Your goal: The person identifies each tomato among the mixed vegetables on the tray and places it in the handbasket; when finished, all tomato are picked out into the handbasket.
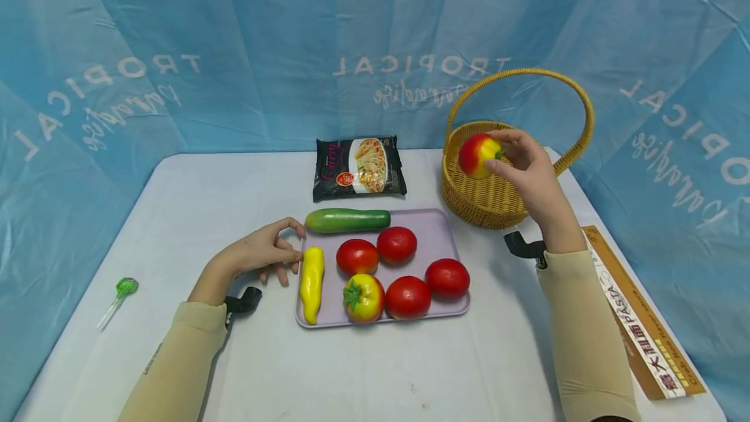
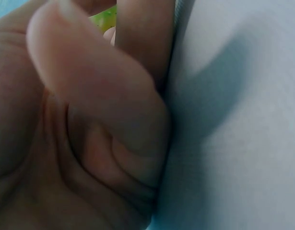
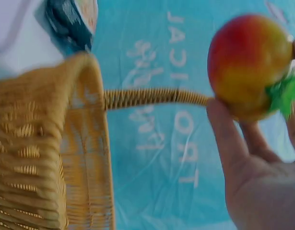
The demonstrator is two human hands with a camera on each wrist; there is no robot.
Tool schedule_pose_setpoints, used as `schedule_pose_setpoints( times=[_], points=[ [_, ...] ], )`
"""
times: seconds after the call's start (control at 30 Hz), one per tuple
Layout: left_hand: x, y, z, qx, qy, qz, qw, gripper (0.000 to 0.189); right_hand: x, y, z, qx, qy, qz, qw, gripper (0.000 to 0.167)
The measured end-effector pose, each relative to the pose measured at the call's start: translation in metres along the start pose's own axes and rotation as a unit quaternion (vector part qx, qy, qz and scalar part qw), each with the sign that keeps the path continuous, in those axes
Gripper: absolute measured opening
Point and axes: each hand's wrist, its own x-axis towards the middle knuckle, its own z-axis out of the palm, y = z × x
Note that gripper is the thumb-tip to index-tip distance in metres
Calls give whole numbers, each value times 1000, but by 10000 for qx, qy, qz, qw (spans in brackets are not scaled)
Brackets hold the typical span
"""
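My right hand [image 1: 524, 165] holds a red-and-yellow tomato [image 1: 476, 152] with a green star-shaped calyx over the wicker basket [image 1: 489, 210]. In the right wrist view, the fingertips and thumb are round the tomato [image 3: 248, 62], beside the basket's handle [image 3: 157, 96]. My left hand [image 1: 266, 249] rests at the left rim of a lilac tray [image 1: 436, 230], its thumb and index fingertip at the edge. A yellow chilli pepper [image 1: 312, 285] lies just inside that rim. Also on the tray are a cucumber [image 1: 348, 220], a yellow-and-red tomato [image 1: 364, 298] and several red tomatoes [image 1: 397, 245].
Behind the tray lies a black noodle packet [image 1: 360, 168]. A green lollipop [image 1: 125, 288] is at the far left of the white table [image 1: 328, 376]. A long brown pasta box [image 1: 644, 324] lies along the right edge. Blue printed cloth [image 1: 281, 51] surrounds the table.
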Motion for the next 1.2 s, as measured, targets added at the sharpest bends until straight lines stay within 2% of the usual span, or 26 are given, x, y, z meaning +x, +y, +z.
schedule_pose_setpoints(
  times=[0.17, 0.33, 0.43, 0.67, 0.9, 1.03, 1.2],
  points=[
    [0, -1, 0, -11, -11, -3, 10000, 50, 20, 16, -7, 191, 638, 282, 9974, 49],
    [0, -1, 0, -52, -12, 2, 10000, 51, 36, 40, -7, -516, 722, 857, 9924, 56],
    [0, -1, 0, -51, -3, 6, 10000, 51, 41, 52, -6, -872, 586, 1136, 9880, 59],
    [0, -2, 0, -59, 24, -9, 10000, 51, 52, 70, -3, -1332, 120, 1414, 9809, 62],
    [-1, -3, 1, -86, -31, 2, 10000, 51, 59, 80, 0, -1778, -316, 1816, 9667, 60],
    [-1, -2, 0, -121, -23, 12, 9999, 51, 61, 83, 3, -1959, -584, 1836, 9615, 57],
    [0, -1, 1, -102, -30, 55, 9999, 51, 63, 85, 5, -2148, -658, 1782, 9580, 55]
  ],
)
